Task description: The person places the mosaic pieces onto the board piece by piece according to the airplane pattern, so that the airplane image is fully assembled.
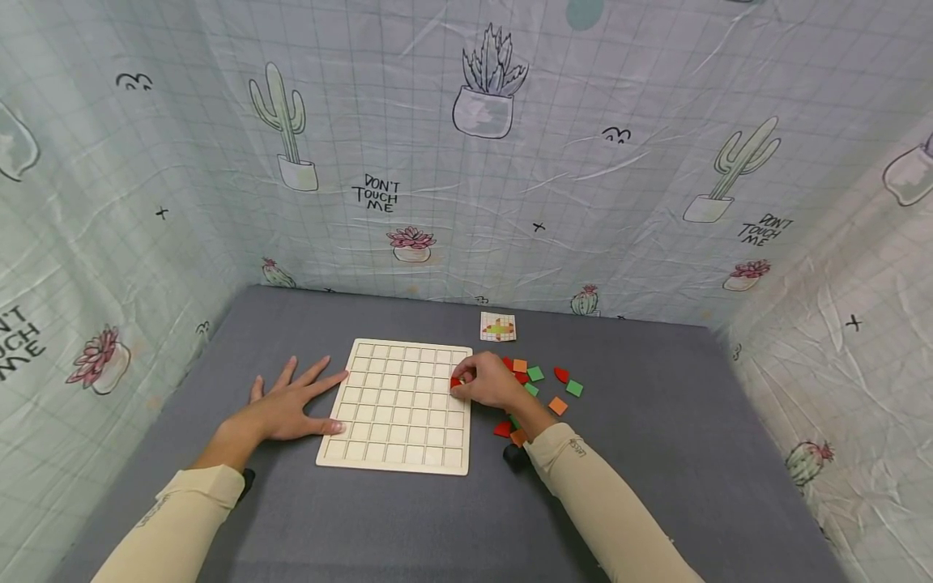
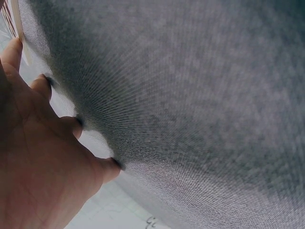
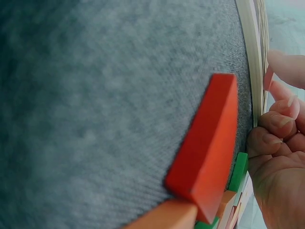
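A pale gridded board (image 1: 404, 405) lies on the grey table. My left hand (image 1: 291, 405) is spread flat at its left side, thumb and index fingertip on the board's left edge. In the left wrist view the fingers of that hand (image 2: 43, 143) are apart, tips on the cloth. Over the board's right edge, my right hand (image 1: 492, 380) pinches a small red piece (image 1: 456, 381) between thumb and index finger. The right wrist view shows this hand (image 3: 281, 138) with its other fingers curled beside the board edge (image 3: 252, 57), and the red piece (image 3: 268, 78) partly hidden.
Right of the board lie several loose pieces, among them a green square (image 1: 574, 389), an orange square (image 1: 557, 406) and a red piece (image 1: 561, 375). A small picture card (image 1: 498, 327) lies behind the board. A patterned curtain (image 1: 437, 162) hangs behind the table.
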The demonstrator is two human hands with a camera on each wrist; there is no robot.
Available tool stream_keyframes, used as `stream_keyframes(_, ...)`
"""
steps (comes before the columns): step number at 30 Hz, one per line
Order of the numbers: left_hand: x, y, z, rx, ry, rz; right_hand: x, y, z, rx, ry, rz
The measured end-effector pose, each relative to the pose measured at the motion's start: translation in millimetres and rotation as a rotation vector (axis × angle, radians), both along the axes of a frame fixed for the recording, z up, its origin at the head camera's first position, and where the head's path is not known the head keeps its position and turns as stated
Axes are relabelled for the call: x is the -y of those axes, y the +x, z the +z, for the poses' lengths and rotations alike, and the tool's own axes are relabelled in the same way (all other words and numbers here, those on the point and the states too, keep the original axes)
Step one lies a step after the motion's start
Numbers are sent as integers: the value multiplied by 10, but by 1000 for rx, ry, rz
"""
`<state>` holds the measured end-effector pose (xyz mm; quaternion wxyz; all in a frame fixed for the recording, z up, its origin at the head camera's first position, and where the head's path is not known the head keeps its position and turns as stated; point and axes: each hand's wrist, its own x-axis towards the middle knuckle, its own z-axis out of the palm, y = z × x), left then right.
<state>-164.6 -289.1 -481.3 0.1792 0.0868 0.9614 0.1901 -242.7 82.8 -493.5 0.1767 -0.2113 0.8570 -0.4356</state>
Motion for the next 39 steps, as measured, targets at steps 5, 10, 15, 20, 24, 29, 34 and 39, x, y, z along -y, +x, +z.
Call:
stream_keyframes(5,6,1,-11,-2,-1,-2,3,2,-7,3,-6,0)
stream_keyframes(10,8,-2,-24,-3,-10,-2,2,0,-20,-3,1,-2)
stream_keyframes(15,2,-3,-6,0,-10,-4,-10,-7,-31,-16,2,1)
stream_keyframes(20,-5,0,0,4,-11,-4,-22,4,-47,-15,-11,13)
stream_keyframes(24,-5,4,4,9,-8,-1,-40,16,-40,-32,-15,31)
stream_keyframes(29,6,3,-1,10,-9,-2,-46,15,-23,-50,-1,46)
stream_keyframes(34,14,-2,-13,4,-9,-4,-39,15,-3,-42,12,49)
stream_keyframes(39,2,8,-15,5,-3,-1,-86,20,44,-21,-20,41)
